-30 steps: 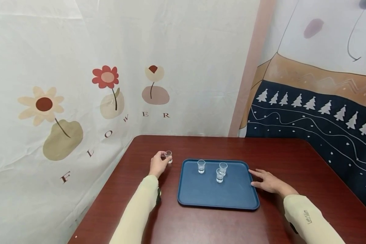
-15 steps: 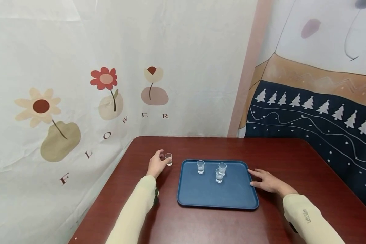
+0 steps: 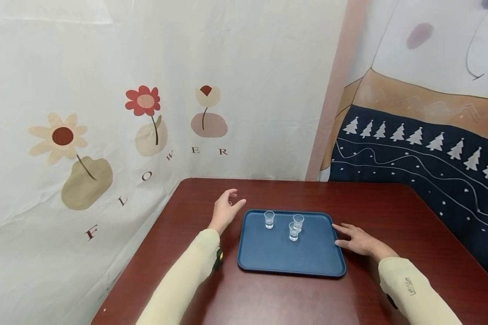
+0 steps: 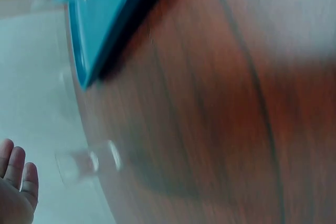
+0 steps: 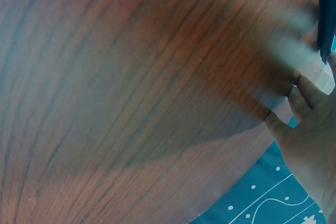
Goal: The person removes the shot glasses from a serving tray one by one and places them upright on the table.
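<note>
My left hand (image 3: 224, 212) hovers off the far left corner of the blue tray (image 3: 290, 264), its fingers loosely bent and holding nothing. A small clear shot glass (image 4: 89, 162) stands on the table, apart from that hand in the left wrist view; in the head view the hand mostly hides it. On the tray stand three more such glasses: one at the far left (image 3: 269, 220) and a pair near the middle, a front glass (image 3: 293, 232) overlapping a rear glass (image 3: 298, 219). My right hand (image 3: 359, 240) rests with spread fingers against the tray's right edge.
The dark red wooden table (image 3: 288, 302) extends around the tray on all sides. Behind it hangs a pale cloth (image 3: 260, 90) printed with flowers and letters. A navy cloth with white trees (image 3: 390, 153) covers the right side.
My left hand has let go of the shot glass and moved right and farther away, toward the tray's corner. The right hand and the three glasses on the tray stay put.
</note>
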Available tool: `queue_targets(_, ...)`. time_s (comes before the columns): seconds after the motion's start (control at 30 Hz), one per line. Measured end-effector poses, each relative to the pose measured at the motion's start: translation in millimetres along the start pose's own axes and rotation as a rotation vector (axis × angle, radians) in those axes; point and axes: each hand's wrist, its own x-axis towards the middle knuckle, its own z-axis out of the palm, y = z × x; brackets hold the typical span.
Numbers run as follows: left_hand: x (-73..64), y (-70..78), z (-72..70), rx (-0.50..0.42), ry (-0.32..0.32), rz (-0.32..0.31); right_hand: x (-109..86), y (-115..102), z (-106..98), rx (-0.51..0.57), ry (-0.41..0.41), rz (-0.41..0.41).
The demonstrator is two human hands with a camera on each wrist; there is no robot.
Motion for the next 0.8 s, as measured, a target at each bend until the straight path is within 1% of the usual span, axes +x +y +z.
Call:
queue_targets(0.13,-6.0,4.7,18.3,0.024,-0.064,0.025,-0.2,1,0,0.007,-0.001,0.003)
queue_targets(0.23,-11.6,6.7,30.3,0.031,-0.115,0.032,-0.4,1,0,0.013,0.0,0.002)
queue_targets(0.37,-18.3,6.6,43.7,0.053,-0.171,0.008,-0.8,1,0,0.012,0.004,0.0)
queue_targets(0.5,-21.9,4.8,52.3,0.08,-0.216,-0.003,-1.1,-1,-1,0.012,0.0,0.001)
queue_targets(0.67,-21.0,4.1,60.2,0.117,-0.234,0.002,1.0,-1,-2,0.008,-0.006,0.005)
queue_targets(0.8,-21.5,2.2,67.0,0.122,-0.237,-0.018,0.9,-1,-1,0.008,-0.005,0.013)
